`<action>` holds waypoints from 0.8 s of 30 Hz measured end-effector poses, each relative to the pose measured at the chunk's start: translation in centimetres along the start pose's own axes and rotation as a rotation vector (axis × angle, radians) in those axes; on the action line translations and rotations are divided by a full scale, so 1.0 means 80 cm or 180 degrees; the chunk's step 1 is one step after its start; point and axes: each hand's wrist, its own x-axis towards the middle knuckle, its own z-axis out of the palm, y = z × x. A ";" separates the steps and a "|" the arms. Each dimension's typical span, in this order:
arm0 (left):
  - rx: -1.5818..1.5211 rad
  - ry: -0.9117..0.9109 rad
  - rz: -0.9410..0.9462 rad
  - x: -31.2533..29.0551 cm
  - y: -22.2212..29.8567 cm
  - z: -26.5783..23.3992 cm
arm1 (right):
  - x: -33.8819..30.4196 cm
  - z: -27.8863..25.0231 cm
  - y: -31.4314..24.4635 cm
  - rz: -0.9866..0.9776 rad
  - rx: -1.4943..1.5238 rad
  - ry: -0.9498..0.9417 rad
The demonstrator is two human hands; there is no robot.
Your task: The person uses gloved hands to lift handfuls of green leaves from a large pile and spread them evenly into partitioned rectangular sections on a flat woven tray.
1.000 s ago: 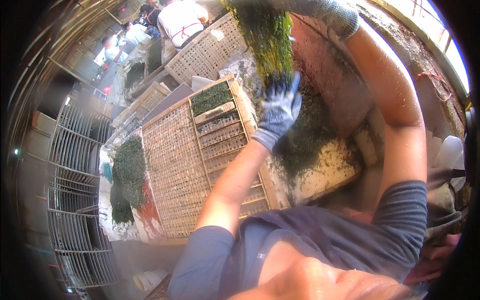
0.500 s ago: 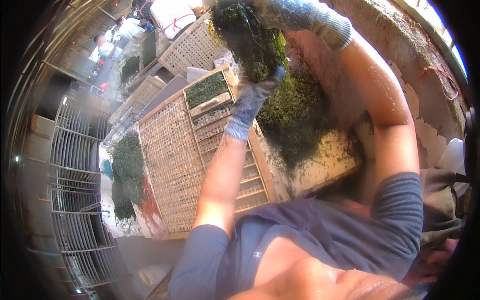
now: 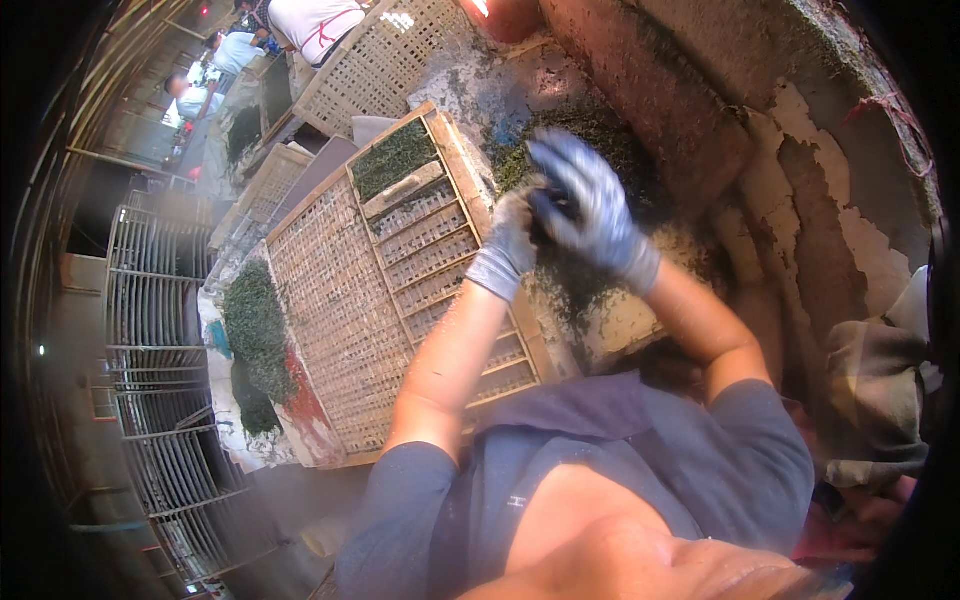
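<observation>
My left hand [image 3: 510, 245], in a grey-white knit glove, is curled just right of the framed tray; what its fingers hold, if anything, is hidden. Close against it is my right hand [image 3: 595, 205], its gloved fingers blurred but stretched out. Dark material shows between the two hands; whether it is glove or leaf I cannot tell. Beneath and behind them lies a heap of dark green leafy plant matter [image 3: 615, 140] on a pale surface. Left of my hands slants a wood-framed woven tray [image 3: 330, 310] with a row of slatted compartments; green matter [image 3: 397, 160] fills its far compartment.
A second green pile [image 3: 258, 320] lies beyond the tray's left side. Metal racks [image 3: 160, 330] stand at far left, and another lattice panel [image 3: 375, 65] leans behind. A rough, peeling wall [image 3: 790, 170] bounds the right. Other people [image 3: 235, 50] are at the far left.
Both hands have come down and nearer my body, drawing together. The large dripping green clump they held up is no longer in them. My view has shifted slightly.
</observation>
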 end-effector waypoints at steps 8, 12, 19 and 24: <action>-0.0164 0.0346 0.0264 -0.059 0.092 0.051 | -0.047 0.042 0.003 0.0171 -0.0466 -0.1442; 0.0619 0.0239 0.0705 -0.079 0.133 0.084 | -0.064 0.075 0.057 0.0234 -0.1028 -0.2033; 0.0710 -0.0079 0.0875 -0.105 0.179 0.107 | -0.071 0.087 0.047 0.0159 -0.1227 -0.1889; 0.0183 -0.0071 0.0682 -0.092 0.190 0.087 | -0.065 0.074 0.008 0.0445 -0.1125 -0.1807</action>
